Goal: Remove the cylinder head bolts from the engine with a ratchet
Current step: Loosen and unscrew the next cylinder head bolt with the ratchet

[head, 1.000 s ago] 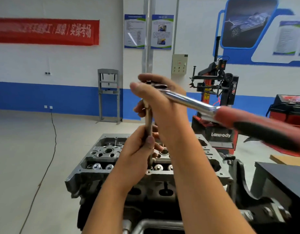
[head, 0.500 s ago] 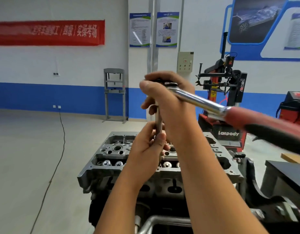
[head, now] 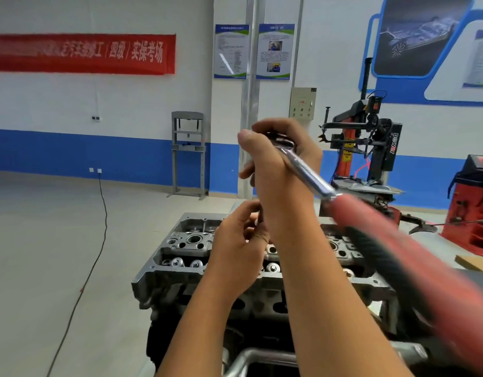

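Note:
A grey aluminium cylinder head sits on the engine on a stand in front of me. My right hand grips the head of a long ratchet, whose red and black handle runs blurred toward the lower right. A thin extension bar drops from the ratchet head toward the engine and is mostly hidden behind my hands. My left hand curls its fingers round the lower part of that bar, just above the cylinder head. The bolt under the bar is hidden.
A red and black tyre changer stands behind the engine on the right, with a red machine beyond it. A grey press frame stands by the back wall. A black cable runs across the floor on the left.
The ratchet handle has swung toward me and to the right. My left hand has slid a little down the bar. The view has shifted slightly left.

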`<state>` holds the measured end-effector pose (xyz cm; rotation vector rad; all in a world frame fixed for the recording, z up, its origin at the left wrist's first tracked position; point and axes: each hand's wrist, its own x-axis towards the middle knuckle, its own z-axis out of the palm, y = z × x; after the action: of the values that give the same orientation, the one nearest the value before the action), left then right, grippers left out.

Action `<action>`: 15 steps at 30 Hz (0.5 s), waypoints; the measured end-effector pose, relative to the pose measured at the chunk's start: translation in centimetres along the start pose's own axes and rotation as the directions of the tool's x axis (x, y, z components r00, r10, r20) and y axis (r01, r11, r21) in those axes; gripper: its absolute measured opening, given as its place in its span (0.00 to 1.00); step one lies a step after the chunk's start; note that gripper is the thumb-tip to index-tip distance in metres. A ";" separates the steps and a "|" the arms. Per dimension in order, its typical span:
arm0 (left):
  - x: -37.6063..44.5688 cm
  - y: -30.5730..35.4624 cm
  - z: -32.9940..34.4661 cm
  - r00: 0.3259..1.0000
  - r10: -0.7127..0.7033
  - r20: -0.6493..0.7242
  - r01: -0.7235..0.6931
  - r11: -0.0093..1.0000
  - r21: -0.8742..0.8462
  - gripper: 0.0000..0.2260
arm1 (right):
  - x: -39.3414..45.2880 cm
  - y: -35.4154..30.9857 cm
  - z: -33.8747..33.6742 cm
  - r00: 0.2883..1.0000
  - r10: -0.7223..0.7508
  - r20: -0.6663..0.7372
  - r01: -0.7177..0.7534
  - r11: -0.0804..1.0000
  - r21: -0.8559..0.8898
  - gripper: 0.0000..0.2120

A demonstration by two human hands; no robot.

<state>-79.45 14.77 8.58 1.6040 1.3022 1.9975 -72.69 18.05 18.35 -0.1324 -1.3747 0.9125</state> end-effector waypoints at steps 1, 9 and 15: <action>0.0 0.0 -0.3 1.000 0.010 0.012 -0.010 1.000 0.008 0.13 | 0.1 -0.1 -0.1 0.995 0.064 0.072 -0.070 0.994 0.086 0.04; 0.2 0.1 0.5 0.998 0.053 -0.043 -0.048 0.992 0.117 0.13 | 0.1 -0.5 -0.6 0.983 0.166 0.078 -0.182 0.930 0.319 0.06; 0.3 0.1 1.2 0.989 0.063 -0.131 -0.053 0.996 0.072 0.25 | -0.6 0.1 1.0 0.995 -0.102 -0.022 0.100 0.990 -0.095 0.05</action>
<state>-78.49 15.44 8.86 1.5797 1.4008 2.1496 -73.61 17.33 18.05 -0.1449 -1.3869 0.7598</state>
